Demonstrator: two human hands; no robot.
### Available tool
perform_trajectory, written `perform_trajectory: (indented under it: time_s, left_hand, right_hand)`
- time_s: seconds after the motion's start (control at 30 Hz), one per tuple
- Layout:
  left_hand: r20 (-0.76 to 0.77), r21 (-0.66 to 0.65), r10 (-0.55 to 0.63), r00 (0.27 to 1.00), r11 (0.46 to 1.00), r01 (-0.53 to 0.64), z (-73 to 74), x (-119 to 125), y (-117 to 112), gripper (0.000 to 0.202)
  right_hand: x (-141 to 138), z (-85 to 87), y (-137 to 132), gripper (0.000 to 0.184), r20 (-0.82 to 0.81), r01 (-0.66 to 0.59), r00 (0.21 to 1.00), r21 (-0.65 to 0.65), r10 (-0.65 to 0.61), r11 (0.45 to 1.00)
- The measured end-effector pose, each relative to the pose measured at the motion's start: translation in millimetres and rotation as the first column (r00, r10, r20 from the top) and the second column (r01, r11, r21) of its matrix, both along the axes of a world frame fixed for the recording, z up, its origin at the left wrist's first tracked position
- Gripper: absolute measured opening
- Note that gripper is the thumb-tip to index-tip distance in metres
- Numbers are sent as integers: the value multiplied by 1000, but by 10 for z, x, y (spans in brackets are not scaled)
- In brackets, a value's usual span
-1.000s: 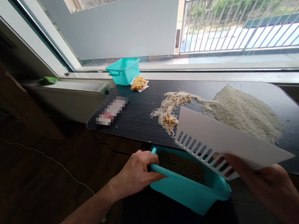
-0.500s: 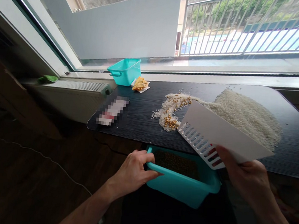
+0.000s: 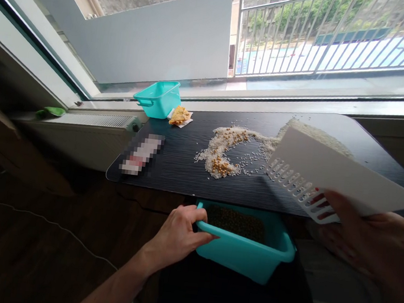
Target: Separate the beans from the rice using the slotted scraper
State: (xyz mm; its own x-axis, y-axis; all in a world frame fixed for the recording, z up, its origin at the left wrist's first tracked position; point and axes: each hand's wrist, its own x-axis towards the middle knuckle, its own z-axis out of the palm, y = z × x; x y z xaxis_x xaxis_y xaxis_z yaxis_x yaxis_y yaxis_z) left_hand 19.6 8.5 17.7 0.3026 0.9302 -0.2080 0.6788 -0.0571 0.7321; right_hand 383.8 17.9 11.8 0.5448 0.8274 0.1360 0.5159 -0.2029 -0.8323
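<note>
My left hand (image 3: pixel 180 231) grips the left corner of the rim of a teal plastic bin (image 3: pixel 236 263), held just below the table's front edge. Dark brown granules (image 3: pixel 237 222) lie inside the bin. In my right hand (image 3: pixel 375 234) is a white plastic board with slots (image 3: pixel 334 169), tilted over the right side of the black table (image 3: pixel 174 168). Behind the board is a pile of white rice (image 3: pixel 317 133), mostly hidden by it. Left of the board, a curved trail of rice mixed with yellow-brown kernels (image 3: pixel 221 156) lies on the tabletop.
A smaller teal basket (image 3: pixel 162 101) stands at the back left corner, beside a crumpled yellow cloth-like piece (image 3: pixel 180 116) on white paper. A blurred-out flat item (image 3: pixel 142 154) lies at the left end. A radiator (image 3: pixel 99 119) and window (image 3: pixel 163 40) border the table.
My right hand has moved right with the white board, which now covers more of the rice pile. Scattered rice grains show where the board was. My left hand stays on the bin's rim.
</note>
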Motion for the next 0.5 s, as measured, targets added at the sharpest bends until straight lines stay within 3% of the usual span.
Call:
perform_trajectory:
  time_s: [0.13,0.27,0.4,0.5]
  left_hand:
    - [23,-25,-12,1000,1000,12,-5,59,20,35]
    - [51,-33,-21,998,999,23,8,110,30,37]
    - [59,-38,-25,998,999,27,13,136,38,38]
    - [61,-40,-33,998,999,35,16,147,43,39]
  right_hand:
    - [40,175,97,36,-80,217,971,-107,-226,970]
    - [-9,316,170,32,-134,123,980,-154,-144,980]
    - [37,225,100,32,-152,74,985,-57,-82,996]
    - [96,118,-10,38,-118,169,978,-43,-173,985]
